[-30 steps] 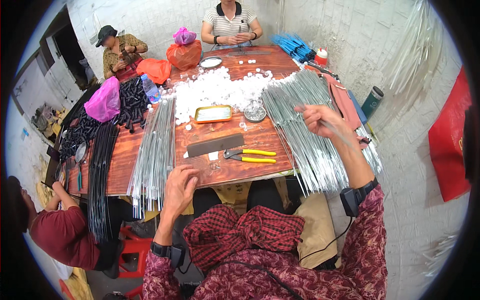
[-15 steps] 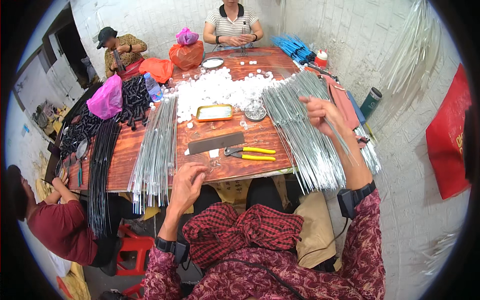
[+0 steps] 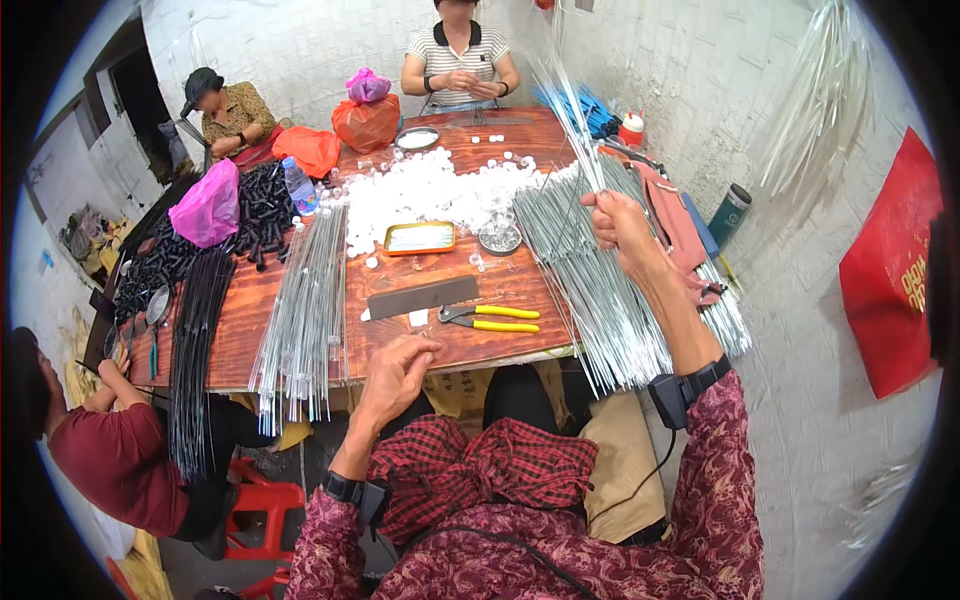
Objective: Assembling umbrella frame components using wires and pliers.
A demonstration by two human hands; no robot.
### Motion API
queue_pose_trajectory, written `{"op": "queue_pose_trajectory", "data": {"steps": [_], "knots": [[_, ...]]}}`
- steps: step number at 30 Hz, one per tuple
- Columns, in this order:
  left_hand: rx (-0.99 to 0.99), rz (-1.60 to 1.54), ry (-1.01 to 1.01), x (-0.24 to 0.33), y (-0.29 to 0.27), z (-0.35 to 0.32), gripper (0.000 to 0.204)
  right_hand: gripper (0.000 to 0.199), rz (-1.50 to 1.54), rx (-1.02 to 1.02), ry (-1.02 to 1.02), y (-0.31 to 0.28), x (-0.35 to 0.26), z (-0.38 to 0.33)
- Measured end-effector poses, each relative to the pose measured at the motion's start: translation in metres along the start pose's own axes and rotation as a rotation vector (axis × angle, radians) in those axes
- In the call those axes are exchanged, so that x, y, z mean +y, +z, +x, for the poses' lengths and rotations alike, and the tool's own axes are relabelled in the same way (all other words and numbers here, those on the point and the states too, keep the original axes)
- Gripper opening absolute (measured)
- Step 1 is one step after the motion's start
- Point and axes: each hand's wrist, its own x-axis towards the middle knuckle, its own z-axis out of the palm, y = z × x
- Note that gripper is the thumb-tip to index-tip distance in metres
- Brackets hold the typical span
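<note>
Raised over the right side of the table, my right hand (image 3: 622, 225) is closed round several thin shiny rods (image 3: 580, 130), which fan upward toward the wall. Below it lies a large pile of long silver rods (image 3: 600, 290), overhanging the near table edge. My left hand (image 3: 392, 378) hovers by the near edge with its fingers loosely curled together, and no thing shows in them. Just beyond it are pliers with yellow handles (image 3: 490, 318) and a dark flat bar (image 3: 423, 297). Farther back sit a shallow orange-rimmed tray (image 3: 420, 250) and a round dish of small parts (image 3: 500, 238).
White caps (image 3: 420, 195) heap mid-table. To the left lie more silver rods (image 3: 305, 300), black rods (image 3: 203, 350), black tubes (image 3: 265, 215) and a pink bag (image 3: 205, 205). Three people sit around the table. A green tumbler (image 3: 733, 212) stands by the right wall.
My right hand has turned and now holds the rods upright, instead of trailing back along the forearm. My left hand has shifted slightly right. The view has moved a little.
</note>
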Motion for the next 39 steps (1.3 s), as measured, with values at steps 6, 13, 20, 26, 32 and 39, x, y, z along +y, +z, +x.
{"op": "queue_pose_trajectory", "data": {"steps": [6, 13, 20, 26, 32, 39], "knots": [[-0.027, -0.025, -0.05, -0.011, 0.006, -0.002, 0.015, 0.025, 0.006, 0.008, -0.024, 0.018, -0.001, -0.009], [-0.037, -0.067, -0.067, -0.015, 0.01, -0.003, 0.015, 0.028, 0.07, -0.021, -0.069, 0.048, -0.006, -0.008], [-0.076, -0.145, -0.171, -0.007, 0.005, -0.006, 0.018, 0.03, 0.109, -0.127, -0.033, 0.073, -0.002, -0.028], [-0.167, -0.543, -0.164, 0.034, -0.014, 0.001, 0.022, 0.029, 0.082, -0.347, 0.168, 0.111, -0.02, -0.06], [-0.24, -0.637, -0.248, 0.062, -0.015, 0.009, 0.033, 0.034, 0.022, -0.413, 0.242, 0.133, -0.036, -0.086], [0.152, -0.697, -0.11, 0.065, 0.011, 0.025, 0.033, 0.034, -0.285, -0.446, 0.002, 0.153, 0.012, -0.112]]}}
